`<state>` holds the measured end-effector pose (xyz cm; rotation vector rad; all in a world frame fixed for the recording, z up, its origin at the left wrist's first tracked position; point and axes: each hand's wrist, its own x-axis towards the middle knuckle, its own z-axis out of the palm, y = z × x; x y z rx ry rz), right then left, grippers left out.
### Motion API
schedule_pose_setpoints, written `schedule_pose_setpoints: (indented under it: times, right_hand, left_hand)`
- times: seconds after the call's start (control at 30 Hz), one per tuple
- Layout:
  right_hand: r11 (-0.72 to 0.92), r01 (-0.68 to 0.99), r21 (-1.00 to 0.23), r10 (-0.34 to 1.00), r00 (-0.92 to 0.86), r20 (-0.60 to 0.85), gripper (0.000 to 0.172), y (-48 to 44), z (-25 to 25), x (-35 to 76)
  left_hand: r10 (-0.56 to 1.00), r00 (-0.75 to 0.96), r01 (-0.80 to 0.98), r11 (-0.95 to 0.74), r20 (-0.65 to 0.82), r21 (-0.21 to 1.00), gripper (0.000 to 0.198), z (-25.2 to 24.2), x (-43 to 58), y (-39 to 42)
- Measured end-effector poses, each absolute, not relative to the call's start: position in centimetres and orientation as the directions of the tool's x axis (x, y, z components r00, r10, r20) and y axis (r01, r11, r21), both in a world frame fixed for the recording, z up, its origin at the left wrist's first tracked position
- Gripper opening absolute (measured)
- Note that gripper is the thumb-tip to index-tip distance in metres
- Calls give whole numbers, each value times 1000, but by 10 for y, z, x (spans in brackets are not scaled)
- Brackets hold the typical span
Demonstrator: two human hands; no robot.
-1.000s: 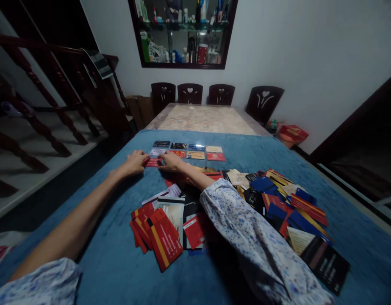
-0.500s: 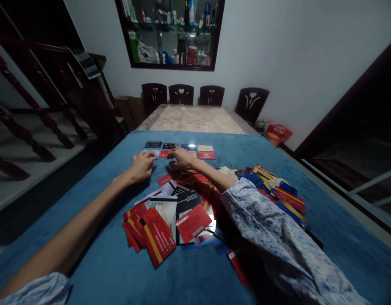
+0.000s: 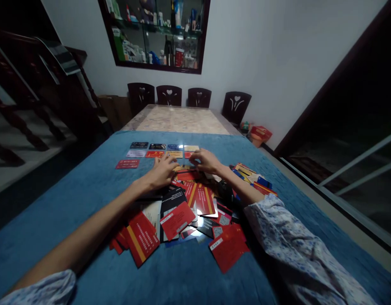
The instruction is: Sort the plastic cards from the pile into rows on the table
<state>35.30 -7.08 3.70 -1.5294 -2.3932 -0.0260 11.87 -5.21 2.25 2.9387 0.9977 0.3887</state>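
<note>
My left hand is over the far edge of a loose pile of cards, its fingers spread and bent down, with no card visible in them. To its right, my right hand hovers by the right end of the card rows, fingers curved and apart, partly covering a red card. Beyond my hands lie two rows of cards, including a black card, a pale purple card and a red-orange card. One dark red card lies alone in front of them at the left.
Red, black and white cards overlap in the near pile, with a red card on top. More cards are heaped at the right. A blue cloth covers the near table. Chairs stand around the far end.
My left hand has moved right, off the dark red card at the left, which now shows. The right hand has also shifted right along the rows. The camera view has turned slightly right.
</note>
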Motion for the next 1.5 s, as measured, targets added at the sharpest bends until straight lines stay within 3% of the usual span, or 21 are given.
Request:
schedule_pose_setpoints:
  times: [0.3,0.5,0.7,0.9,1.2,1.5]
  right_hand:
    - [371,918,-140,908,-328,260,21,-98,24,414]
    - [412,902,-127,903,-387,185,24,-107,23,437]
    - [407,907,-104,911,-394,123,26,-109,18,443]
    - [423,898,-122,905,-412,107,29,-110,18,437]
    - [444,882,-159,895,-445,30,36,-106,25,425]
    - [586,804,-99,809,-575,118,20,-98,18,423]
  left_hand:
    - [497,850,486,-868,176,106,26,24,167,-73]
    - [442,895,435,-894,63,107,46,26,201,-79]
    - [390,921,389,-918,-6,75,33,26,222,-73]
    - [417,909,417,-906,-12,72,40,25,216,-65]
    - [517,856,506,-846,24,167,21,21,200,-50]
    - [482,875,465,-866,55,183,12,20,196,-49]
